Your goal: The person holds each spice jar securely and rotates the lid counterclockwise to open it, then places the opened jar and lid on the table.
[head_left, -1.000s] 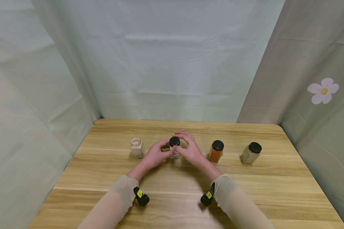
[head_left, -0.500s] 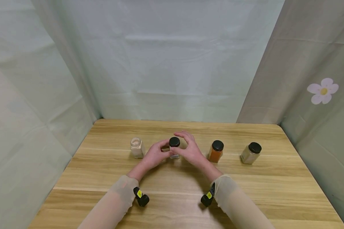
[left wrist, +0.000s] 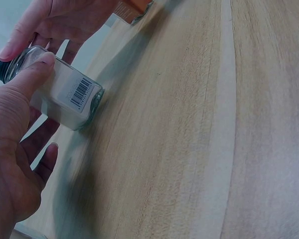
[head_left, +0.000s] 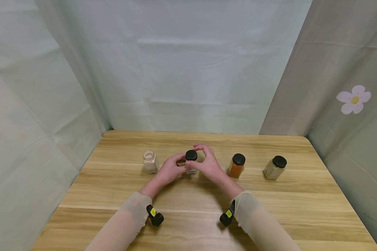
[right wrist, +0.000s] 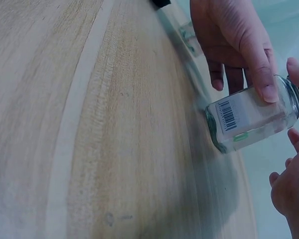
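Observation:
A square glass spice jar (head_left: 192, 171) with a black lid (head_left: 191, 155) stands in the middle of the wooden table, between both hands. My left hand (head_left: 170, 170) grips the jar's body, thumb across its front and fingers behind. In the left wrist view the jar (left wrist: 65, 97) has pale contents and a barcode label. My right hand (head_left: 209, 165) curls round the lid, thumb at its near side and forefinger at its far edge. The right wrist view has the right hand (right wrist: 294, 184) partly cut off by the frame's edge, thumb beside the lid.
Left of the hands stands a lidless glass jar (head_left: 150, 163) with pale contents. To the right are a black-lidded jar of orange powder (head_left: 236, 167) and a black-lidded jar of beige powder (head_left: 274, 168). A pale curtain (head_left: 188, 69) hangs behind the table (head_left: 188, 223).
The right fingers have lifted a little off the lid, then come round its far right edge, and the thumb has shifted left along the near side. The left hand and jar stay put.

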### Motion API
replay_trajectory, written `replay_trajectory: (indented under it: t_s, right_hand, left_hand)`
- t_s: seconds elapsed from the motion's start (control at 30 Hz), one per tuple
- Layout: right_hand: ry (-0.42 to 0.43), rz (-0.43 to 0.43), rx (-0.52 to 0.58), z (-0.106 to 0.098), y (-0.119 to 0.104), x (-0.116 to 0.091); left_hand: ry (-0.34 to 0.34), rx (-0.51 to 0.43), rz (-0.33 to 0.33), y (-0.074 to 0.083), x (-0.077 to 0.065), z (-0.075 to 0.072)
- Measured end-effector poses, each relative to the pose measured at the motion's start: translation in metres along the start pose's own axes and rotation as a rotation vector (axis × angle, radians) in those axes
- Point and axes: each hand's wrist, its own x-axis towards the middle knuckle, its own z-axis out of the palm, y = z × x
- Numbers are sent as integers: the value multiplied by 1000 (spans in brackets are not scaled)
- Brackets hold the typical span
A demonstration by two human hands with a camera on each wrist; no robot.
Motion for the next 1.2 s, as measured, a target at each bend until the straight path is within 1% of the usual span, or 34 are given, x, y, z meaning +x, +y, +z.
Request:
replay_trajectory:
  t_s: [0.27, 0.5, 0.8, 1.07, 1.1, 1.2]
  right_hand:
    - [0, -10, 6, 0, 0, 0]
    - [-15, -51, -10, -1, 1, 1]
    - [-31, -99, 1, -2, 2, 0]
    - [-49, -81, -18, -4, 2, -1]
    - [-56, -74, -14, -5, -4, -3]
    - [-62, -71, -4, -5, -4, -4]
  left_hand:
    - [-4, -14, 0, 0, 0, 0]
    - [-6, -21, 9, 0, 0, 0]
    - [-19, -23, -1, -1, 1, 0]
    - [-23, -36, 7, -1, 1, 0]
    - [-24, -39, 6, 0, 0, 0]
    - [-22, -43, 3, 0, 0, 0]
